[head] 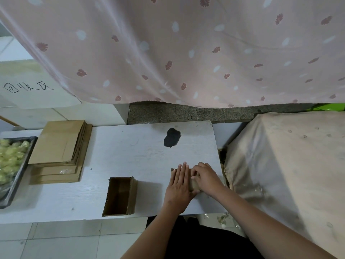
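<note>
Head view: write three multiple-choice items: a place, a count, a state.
1. The open box lies: A left of the small carton; B right of it; C on it.
2. Hands touching the small carton: A none; B one; C two.
3. The left hand has fingers: A straight; B fisted; C spread in air.
A: it sits leftward on the white board. C: left hand and right hand both rest on it. A: they lie flat on the carton.
</note>
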Demonstrator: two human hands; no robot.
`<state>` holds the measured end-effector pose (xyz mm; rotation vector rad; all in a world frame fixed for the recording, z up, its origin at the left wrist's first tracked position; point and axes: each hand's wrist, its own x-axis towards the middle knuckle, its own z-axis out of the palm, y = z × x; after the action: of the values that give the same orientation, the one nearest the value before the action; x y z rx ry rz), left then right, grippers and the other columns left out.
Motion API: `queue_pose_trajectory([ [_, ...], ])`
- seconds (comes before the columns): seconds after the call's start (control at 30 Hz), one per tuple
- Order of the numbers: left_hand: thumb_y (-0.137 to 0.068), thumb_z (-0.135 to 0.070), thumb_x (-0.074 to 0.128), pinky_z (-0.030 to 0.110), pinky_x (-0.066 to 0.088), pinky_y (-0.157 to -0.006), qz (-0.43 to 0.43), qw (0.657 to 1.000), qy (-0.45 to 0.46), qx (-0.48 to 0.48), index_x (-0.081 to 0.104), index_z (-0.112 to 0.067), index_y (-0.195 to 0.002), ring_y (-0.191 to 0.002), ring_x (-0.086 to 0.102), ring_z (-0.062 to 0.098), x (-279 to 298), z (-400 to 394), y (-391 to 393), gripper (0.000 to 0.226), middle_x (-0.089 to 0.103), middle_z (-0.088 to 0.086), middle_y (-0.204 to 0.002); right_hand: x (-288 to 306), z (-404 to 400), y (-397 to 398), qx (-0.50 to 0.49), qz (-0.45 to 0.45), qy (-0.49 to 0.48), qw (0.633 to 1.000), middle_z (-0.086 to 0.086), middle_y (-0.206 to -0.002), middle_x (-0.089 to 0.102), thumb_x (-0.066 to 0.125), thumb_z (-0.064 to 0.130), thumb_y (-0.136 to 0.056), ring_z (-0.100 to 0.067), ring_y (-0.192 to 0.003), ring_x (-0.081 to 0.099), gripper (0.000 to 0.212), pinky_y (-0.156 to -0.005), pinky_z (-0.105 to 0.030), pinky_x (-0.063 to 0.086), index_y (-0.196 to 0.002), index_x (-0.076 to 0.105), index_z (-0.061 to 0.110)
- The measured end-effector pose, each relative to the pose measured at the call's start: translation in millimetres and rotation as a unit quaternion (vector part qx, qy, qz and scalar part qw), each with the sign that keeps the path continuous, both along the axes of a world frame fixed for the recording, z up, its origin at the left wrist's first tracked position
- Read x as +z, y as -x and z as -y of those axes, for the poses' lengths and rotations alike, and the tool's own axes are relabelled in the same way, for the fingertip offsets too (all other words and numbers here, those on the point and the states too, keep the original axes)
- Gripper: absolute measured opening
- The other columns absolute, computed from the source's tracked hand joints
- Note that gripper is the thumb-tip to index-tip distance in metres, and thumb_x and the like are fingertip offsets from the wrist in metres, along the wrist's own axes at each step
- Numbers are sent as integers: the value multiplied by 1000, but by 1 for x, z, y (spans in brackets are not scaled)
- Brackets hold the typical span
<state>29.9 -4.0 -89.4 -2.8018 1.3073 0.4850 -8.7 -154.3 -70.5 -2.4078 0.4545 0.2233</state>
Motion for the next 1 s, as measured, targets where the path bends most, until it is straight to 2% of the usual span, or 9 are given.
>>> queue_pose_trajectory([
  [0.07,-96,-67,12,47,7,-125,-3,1000,-8,-6,8,-1,-157,-153,2,28,-4,0,-1,90,3,15,-165,0,-1,-4,-1,-3,15,1000,10,-86,47,67,14,-90,-13,-93,43,10,-82,-28,40,-85,61,19],
  [0.13,-94,-68,5,45,-10,-123,-20,999,-14,-21,-14,-4,-155,-151,-20,26,-8,1,-3,90,-20,12,-164,1,-2,-6,8,-9,33,999,8,-90,48,64,15,-92,-14,-95,44,10,-85,-31,42,-86,58,20],
  [0.2,-91,-68,-1,43,-19,-121,-24,999,-12,-23,-24,-5,-152,-147,-31,25,-12,1,-4,91,-31,10,-160,1,-3,-7,39,-20,66,997,5,-99,50,60,17,-95,-17,-99,45,7,-87,-33,42,-90,55,20],
  [0.3,-91,-69,-2,45,-18,-121,-23,1000,2,-14,-24,-6,-151,-147,-30,24,-13,2,-4,90,-31,10,-160,-1,-6,-6,77,-7,101,992,1,-107,52,54,14,-96,-18,-102,47,4,-87,-31,39,-96,54,18],
  [0.4,-92,-70,3,42,-17,-121,-35,999,9,-8,-24,-6,-151,-147,-32,23,-14,1,-4,91,-32,9,-160,1,-6,-6,69,3,87,994,1,-107,58,56,14,-96,-17,-103,49,6,-91,-29,39,-102,58,16],
  [0.57,-89,-72,3,39,-20,-120,-45,999,5,16,-29,-7,-149,-147,-31,24,-13,2,-1,94,-34,9,-159,8,-4,-12,49,-30,60,997,-1,-101,61,60,16,-95,-18,-102,50,3,-90,-30,43,-96,62,16],
  [0.77,-91,-69,4,39,-18,-121,-38,999,-3,12,-31,-6,-147,-146,-33,23,-10,1,-2,91,-34,10,-159,11,-8,-20,53,-42,86,994,-5,-102,60,47,17,-98,-20,-103,50,17,-89,-33,45,-97,63,12],
  [0.87,-91,-68,0,39,-19,-122,-27,999,-22,12,-36,-5,-143,-146,-33,25,-8,3,-1,89,-37,11,-157,13,-8,-27,77,-59,115,989,-7,-104,59,42,17,-99,-22,-104,52,21,-83,-29,39,-104,62,10],
  [1.0,-96,-66,9,39,-21,-120,-29,999,-22,21,-35,-5,-144,-146,-33,23,-5,4,-1,89,-37,10,-157,10,-12,-30,105,-86,144,980,-9,-114,58,39,15,-96,-24,-108,50,30,-92,-33,39,-118,58,7],
])
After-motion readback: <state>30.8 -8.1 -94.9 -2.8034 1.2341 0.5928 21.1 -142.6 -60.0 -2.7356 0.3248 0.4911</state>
